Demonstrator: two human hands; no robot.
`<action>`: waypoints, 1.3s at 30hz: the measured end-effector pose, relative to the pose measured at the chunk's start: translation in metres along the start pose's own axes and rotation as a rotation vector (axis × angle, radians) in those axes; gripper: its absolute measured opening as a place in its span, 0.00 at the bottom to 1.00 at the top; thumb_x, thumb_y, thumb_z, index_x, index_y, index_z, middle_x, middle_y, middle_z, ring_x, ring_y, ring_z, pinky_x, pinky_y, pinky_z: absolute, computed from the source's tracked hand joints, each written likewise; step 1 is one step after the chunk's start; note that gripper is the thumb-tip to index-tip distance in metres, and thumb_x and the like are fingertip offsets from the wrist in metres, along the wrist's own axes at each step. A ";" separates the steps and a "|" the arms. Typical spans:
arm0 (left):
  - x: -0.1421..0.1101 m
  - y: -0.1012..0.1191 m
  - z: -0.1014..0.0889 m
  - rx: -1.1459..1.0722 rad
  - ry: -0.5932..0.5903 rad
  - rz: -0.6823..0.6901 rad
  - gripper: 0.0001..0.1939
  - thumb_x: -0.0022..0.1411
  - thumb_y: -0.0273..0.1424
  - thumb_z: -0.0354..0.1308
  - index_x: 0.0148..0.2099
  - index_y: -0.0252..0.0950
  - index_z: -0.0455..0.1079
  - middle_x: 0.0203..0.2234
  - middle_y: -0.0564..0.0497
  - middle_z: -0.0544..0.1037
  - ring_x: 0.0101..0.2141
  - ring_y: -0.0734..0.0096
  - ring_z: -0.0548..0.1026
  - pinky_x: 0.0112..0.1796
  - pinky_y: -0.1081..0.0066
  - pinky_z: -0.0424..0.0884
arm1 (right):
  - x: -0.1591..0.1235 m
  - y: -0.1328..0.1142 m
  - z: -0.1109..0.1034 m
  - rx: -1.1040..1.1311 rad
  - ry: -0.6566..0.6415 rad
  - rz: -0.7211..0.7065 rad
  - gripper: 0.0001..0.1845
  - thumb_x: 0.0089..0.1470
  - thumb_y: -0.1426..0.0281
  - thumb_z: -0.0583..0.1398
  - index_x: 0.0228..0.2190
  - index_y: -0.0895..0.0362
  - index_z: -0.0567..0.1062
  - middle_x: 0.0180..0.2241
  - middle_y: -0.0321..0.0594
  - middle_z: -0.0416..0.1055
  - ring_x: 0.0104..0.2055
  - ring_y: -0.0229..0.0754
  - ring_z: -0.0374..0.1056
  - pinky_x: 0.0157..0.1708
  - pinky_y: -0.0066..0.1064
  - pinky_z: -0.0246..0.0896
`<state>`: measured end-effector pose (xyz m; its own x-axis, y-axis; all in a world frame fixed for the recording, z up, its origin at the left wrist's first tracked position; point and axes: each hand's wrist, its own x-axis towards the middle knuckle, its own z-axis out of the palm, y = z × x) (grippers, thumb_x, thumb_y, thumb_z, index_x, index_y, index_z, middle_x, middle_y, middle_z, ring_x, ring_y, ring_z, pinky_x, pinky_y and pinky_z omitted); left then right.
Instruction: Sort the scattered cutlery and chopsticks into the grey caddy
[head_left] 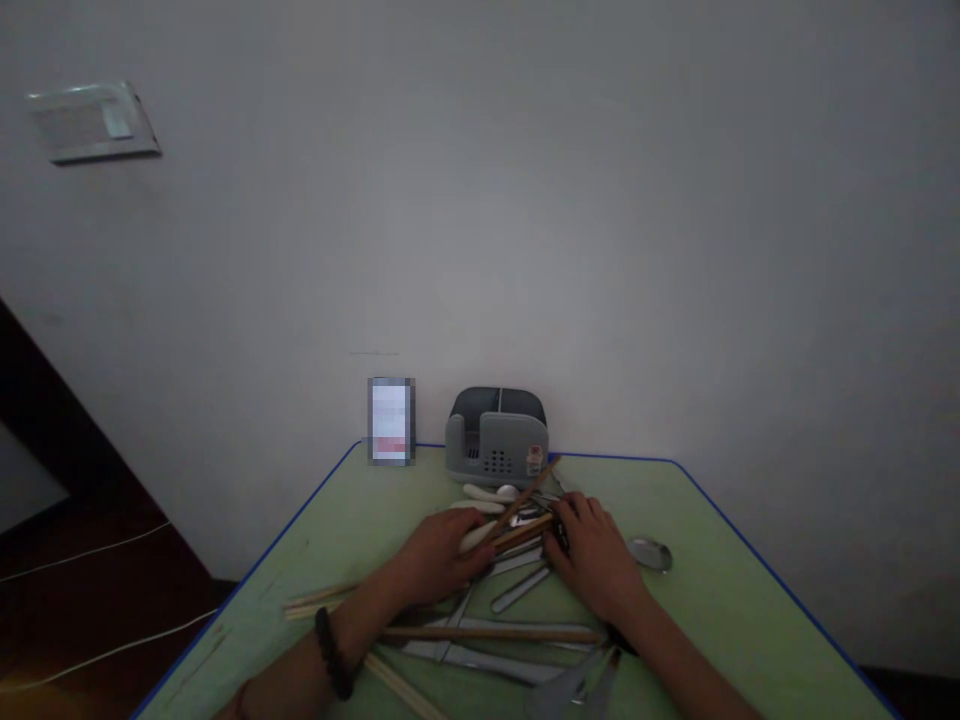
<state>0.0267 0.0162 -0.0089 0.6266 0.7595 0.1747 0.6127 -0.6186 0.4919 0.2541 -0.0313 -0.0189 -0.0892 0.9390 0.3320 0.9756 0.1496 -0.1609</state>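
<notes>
My left hand (439, 556) and my right hand (592, 556) rest on a heap of cutlery (517, 560) in the middle of a green table (720, 610). The left hand's fingers curl over white-handled pieces and wooden chopsticks (525, 505). Over the metal handles at the right side of the heap, the right hand's fingers are bent. Whether either hand grips a piece is unclear. A grey cutlery holder (497, 436) with two compartments stands just beyond the heap, against the wall.
A metal spoon (649, 553) lies alone right of my right hand. More chopsticks (322, 600) and flat metal utensils (517, 660) lie near my forearms. A small card (391, 421) stands at the table's back edge. Cables (90, 655) run across the floor at left.
</notes>
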 end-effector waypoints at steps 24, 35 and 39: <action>0.008 -0.017 0.005 -0.241 0.327 -0.098 0.13 0.57 0.41 0.56 0.39 0.37 0.64 0.26 0.54 0.73 0.29 0.70 0.72 0.33 0.72 0.65 | 0.006 0.007 -0.001 0.002 0.005 -0.026 0.16 0.54 0.70 0.54 0.44 0.62 0.69 0.43 0.50 0.68 0.46 0.50 0.61 0.47 0.40 0.56; 0.009 -0.015 -0.002 -0.389 0.606 -0.162 0.16 0.51 0.35 0.63 0.40 0.37 0.64 0.29 0.55 0.75 0.31 0.71 0.74 0.34 0.71 0.70 | 0.008 0.011 0.003 0.108 0.091 0.059 0.37 0.53 0.71 0.52 0.61 0.68 0.47 0.44 0.51 0.68 0.45 0.50 0.61 0.45 0.39 0.57; 0.008 -0.014 -0.003 -0.335 0.533 -0.072 0.10 0.57 0.34 0.57 0.42 0.37 0.67 0.35 0.52 0.77 0.36 0.69 0.74 0.39 0.70 0.70 | 0.008 0.007 -0.004 0.048 -0.009 -0.003 0.23 0.55 0.74 0.51 0.52 0.61 0.65 0.45 0.50 0.67 0.46 0.49 0.61 0.47 0.38 0.55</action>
<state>0.0221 0.0313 -0.0121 0.2105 0.8462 0.4895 0.4065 -0.5311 0.7434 0.2607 -0.0240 -0.0133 -0.0938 0.9415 0.3238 0.9647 0.1664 -0.2043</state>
